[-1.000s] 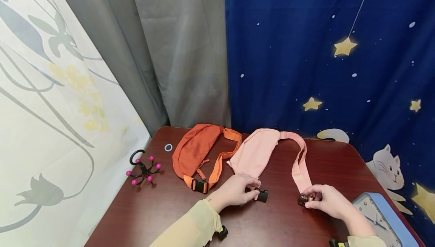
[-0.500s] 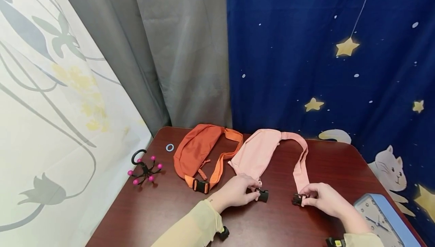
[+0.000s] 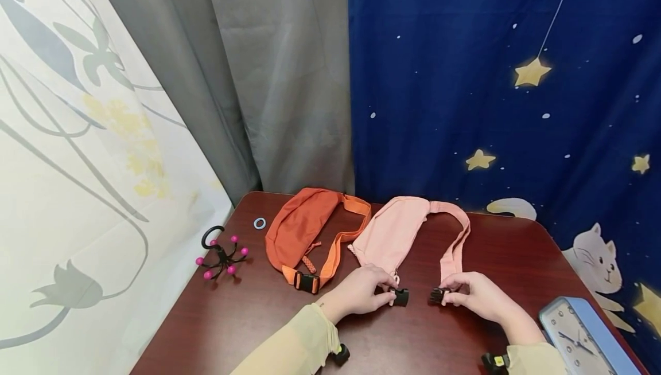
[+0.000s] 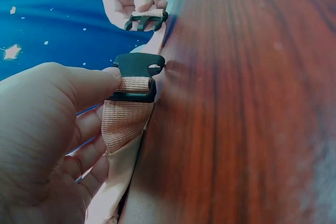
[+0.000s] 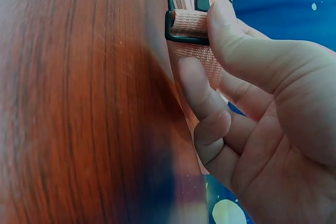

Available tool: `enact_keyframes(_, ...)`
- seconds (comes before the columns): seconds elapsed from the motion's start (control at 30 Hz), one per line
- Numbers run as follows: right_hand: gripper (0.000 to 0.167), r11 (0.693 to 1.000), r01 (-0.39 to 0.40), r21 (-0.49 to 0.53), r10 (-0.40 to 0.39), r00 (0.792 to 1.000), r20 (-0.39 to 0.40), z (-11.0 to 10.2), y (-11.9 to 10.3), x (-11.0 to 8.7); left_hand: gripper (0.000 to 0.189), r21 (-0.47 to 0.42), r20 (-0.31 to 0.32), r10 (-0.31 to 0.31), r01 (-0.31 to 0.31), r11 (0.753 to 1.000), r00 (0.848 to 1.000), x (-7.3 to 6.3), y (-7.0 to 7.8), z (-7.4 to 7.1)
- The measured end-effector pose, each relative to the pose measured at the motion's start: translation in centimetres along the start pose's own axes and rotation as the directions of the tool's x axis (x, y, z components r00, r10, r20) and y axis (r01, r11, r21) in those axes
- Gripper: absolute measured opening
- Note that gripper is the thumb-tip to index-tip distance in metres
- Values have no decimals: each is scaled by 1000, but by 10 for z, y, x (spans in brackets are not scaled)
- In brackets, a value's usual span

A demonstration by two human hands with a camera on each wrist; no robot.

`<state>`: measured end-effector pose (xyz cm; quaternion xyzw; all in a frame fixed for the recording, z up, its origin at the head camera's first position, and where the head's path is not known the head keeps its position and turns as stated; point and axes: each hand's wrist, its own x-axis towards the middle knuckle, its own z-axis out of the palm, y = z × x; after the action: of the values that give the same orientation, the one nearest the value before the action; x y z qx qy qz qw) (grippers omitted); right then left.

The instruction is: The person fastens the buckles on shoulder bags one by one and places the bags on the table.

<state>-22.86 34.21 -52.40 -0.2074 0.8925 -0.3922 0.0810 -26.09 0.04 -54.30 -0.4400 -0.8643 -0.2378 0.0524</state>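
Far left on worktop (image 3: 403,346): black many-legged gadget (image 3: 222,258) with pink balls, pale blue ring (image 3: 255,223) behind it. Next, orange waist bag (image 3: 299,226), black buckle (image 3: 306,282) fastened. My left hand (image 3: 361,289) pinches socket half (image 3: 400,296) of pink waist bag (image 3: 392,231), which lies just beside orange one; contents of both hidden. My right hand (image 3: 477,296) pinches pronged half (image 3: 437,295), prongs towards socket, halves apart. Far right, blue-framed clock (image 3: 575,340), dial marks too small to read.

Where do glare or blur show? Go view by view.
Head: bright, with soft sheen on the table; left wrist: dimmer, with a whitish haze on the table at lower right; right wrist: the right hand has a blurred fingertip.
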Motion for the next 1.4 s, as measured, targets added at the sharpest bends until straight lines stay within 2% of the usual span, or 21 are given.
enact_keyframes(0.17, 12, 1000, 12, 7, -12, 1000, 16, 2, 4, 7, 13, -4, -13, 11, -11, 1000, 1000, 0, -1, 2)
enact_keyframes(0.53, 18, 997, 51, 50, -50, 999, -16, 6, 13, 11, 10, -50, -37, 19, -21, 999, 999, -1, -3, 4)
enact_keyframes(0.8, 23, 998, 26, 63, -24, 999, -29, 10, 15, 10, 10, -88, -46, -4, 0, 996, 999, -3, -5, 6)
enact_keyframes(1.07, 23, 999, -29, 28, 30, 999, -45, 14, 15, 12, 13, -108, -55, -21, 15, 994, 998, -4, -8, 12)
enact_keyframes(1.4, 22, 997, -30, 68, 32, 999, -38, 24, 11, 17, 14, -109, -71, -22, 14, 994, 997, -5, -8, 11)
